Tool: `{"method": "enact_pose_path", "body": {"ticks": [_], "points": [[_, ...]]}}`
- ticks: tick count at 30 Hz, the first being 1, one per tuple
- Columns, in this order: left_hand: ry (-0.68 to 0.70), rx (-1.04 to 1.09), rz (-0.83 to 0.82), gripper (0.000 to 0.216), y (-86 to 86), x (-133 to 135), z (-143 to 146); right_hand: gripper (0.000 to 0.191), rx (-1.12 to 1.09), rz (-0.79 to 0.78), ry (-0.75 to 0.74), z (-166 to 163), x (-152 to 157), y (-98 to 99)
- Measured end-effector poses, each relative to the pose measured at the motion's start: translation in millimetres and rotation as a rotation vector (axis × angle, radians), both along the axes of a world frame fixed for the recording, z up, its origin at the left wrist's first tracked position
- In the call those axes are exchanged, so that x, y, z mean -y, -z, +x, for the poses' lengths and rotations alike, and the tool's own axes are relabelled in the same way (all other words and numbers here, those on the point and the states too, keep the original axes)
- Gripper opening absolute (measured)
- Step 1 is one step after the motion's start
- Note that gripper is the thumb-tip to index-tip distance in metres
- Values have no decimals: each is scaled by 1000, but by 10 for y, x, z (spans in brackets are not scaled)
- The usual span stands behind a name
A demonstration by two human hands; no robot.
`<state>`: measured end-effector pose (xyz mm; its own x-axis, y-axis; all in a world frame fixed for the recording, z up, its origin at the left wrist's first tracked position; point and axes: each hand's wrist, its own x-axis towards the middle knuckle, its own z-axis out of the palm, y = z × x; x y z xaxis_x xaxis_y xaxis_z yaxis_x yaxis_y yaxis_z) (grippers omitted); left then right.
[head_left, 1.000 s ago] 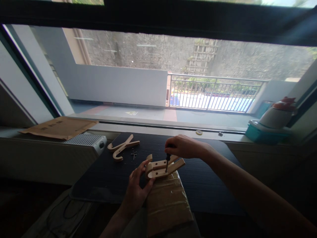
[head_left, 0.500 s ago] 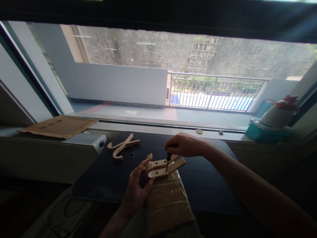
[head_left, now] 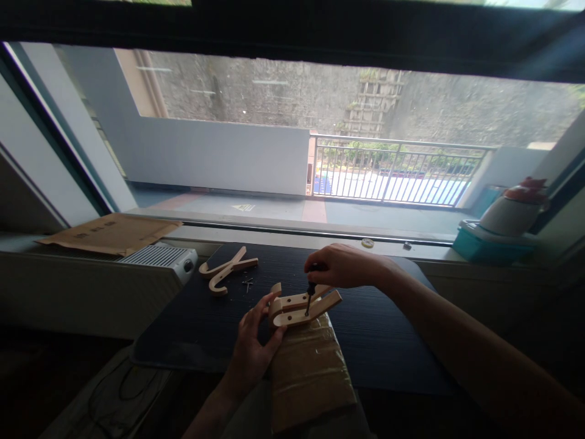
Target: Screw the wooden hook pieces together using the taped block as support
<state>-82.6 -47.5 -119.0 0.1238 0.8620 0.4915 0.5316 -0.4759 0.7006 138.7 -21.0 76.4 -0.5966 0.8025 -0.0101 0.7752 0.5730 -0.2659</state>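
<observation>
Two light wooden hooks (head_left: 297,317) lie side by side on a taped cardboard box (head_left: 313,378). My left hand (head_left: 253,341) grips their curved ends between thumb and fingers. From above, my right hand (head_left: 338,266) is closed round the handle of a dark screwdriver (head_left: 311,291). Its tip stands in a hole of the nearer hook. Further left on the dark table (head_left: 196,329), two more wooden hooks (head_left: 228,268) lie crossed. A few screws (head_left: 247,283) lie beside them.
A brown paper envelope (head_left: 109,233) lies over a white radiator (head_left: 159,262) at left. On the windowsill are a tape roll (head_left: 367,242), a small metallic object (head_left: 407,246), and a teal box (head_left: 491,244) under a grey-white container with a reddish top (head_left: 515,207). A window stands behind.
Almost nothing differs. Both hands keep their hold, and the screwdriver stays in the same hole; the view has shifted very slightly.
</observation>
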Motion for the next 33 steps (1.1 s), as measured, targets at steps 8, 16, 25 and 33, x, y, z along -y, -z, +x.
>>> {"method": "enact_pose_path", "body": {"ticks": [8, 16, 25, 33], "points": [[-13, -4, -4, 53, -29, 0, 16, 27, -27, -29, -75, 16, 10, -11], [-4, 15, -22, 53, -23, 8, 11, 25, -51, -23, -54, -26, -35, 41], [-2, 17, -25, 52, -59, 29, 12, 30, -31, -38, 29, -32, -19, 43], [-3, -6, -27, 53, -44, 15, 15, 26, -28, -48, -70, 18, 33, -9]]}}
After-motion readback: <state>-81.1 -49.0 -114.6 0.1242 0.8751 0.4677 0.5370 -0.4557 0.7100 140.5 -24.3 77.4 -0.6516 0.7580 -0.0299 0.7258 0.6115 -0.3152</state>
